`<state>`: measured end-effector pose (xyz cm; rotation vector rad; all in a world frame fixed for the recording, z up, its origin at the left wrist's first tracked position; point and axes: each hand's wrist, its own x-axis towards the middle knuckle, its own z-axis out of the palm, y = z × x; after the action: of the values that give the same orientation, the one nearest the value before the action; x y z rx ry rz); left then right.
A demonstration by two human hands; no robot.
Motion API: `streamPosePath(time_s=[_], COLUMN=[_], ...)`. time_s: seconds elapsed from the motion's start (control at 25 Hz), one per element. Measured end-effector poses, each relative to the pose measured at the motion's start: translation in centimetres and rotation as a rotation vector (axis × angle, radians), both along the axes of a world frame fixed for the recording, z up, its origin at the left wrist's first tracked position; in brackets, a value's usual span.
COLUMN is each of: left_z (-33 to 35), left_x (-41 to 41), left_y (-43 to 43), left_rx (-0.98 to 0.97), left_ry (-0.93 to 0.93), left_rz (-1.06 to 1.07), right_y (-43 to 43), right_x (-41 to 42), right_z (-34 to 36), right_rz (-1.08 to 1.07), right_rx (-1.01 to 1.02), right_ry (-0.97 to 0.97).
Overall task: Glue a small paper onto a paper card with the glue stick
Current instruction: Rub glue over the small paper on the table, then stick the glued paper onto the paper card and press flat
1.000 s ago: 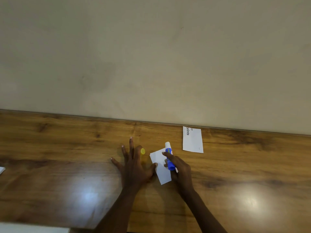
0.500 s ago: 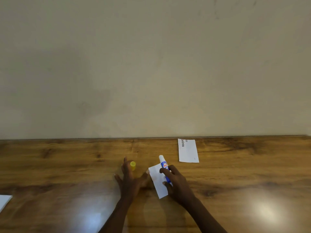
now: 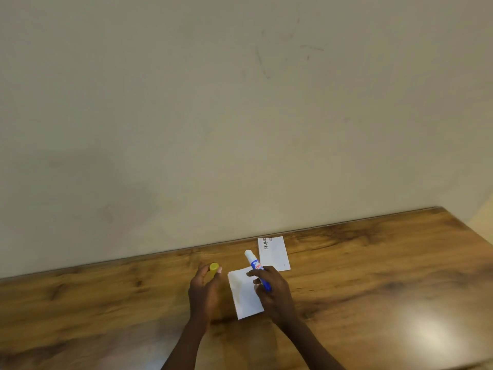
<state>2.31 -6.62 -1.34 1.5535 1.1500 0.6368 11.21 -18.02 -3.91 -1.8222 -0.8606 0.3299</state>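
A blue glue stick [image 3: 256,268] with its white tip bare points up and away, gripped in my right hand [image 3: 272,292]. My left hand [image 3: 204,289] holds the yellow cap [image 3: 213,268] between thumb and fingers, left of the stick. Between both hands a small white paper [image 3: 244,296] lies flat on the wooden table [image 3: 373,276]; my right hand overlaps its right edge. A white card [image 3: 274,252] with dark print lies farther back, close to the wall, just right of the glue tip.
A plain beige wall [image 3: 240,116] rises directly behind the table's back edge. The table's right corner [image 3: 442,209] shows at the far right. Glare patches shine on the wood at the lower right.
My left hand left the table and picked up the yellow cap. My right hand lifted the glue stick off the small paper. The camera view tilted and shifted.
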Motion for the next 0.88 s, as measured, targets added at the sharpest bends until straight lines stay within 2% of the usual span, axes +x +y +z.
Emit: streamPosePath(time_s=[0.2, 0.6, 0.76, 0.88], left_z=[1.2, 1.2, 1.2, 1.1], left_x=[2.0, 0.5, 1.0, 3.2], left_y=[-2.2, -1.3, -1.4, -2.6], left_rx=[0.026, 0.041, 0.026, 0.013], left_ry=[-0.024, 0.003, -0.026, -0.088], left_rz=[-0.045, -0.060, -0.089, -0.171], right_y=[-1.0, -0.3, -0.7, -2.1], right_x=[0.7, -0.2, 0.4, 2.7], right_z=[-0.3, -0.3, 0.6, 2.0], right_rz=[-0.007, -0.066, -0.139, -0.224], right_rx=[0.011, -0.013, 0.176, 0.289], right_ry=[0.010, 0.061, 0.215, 0.220])
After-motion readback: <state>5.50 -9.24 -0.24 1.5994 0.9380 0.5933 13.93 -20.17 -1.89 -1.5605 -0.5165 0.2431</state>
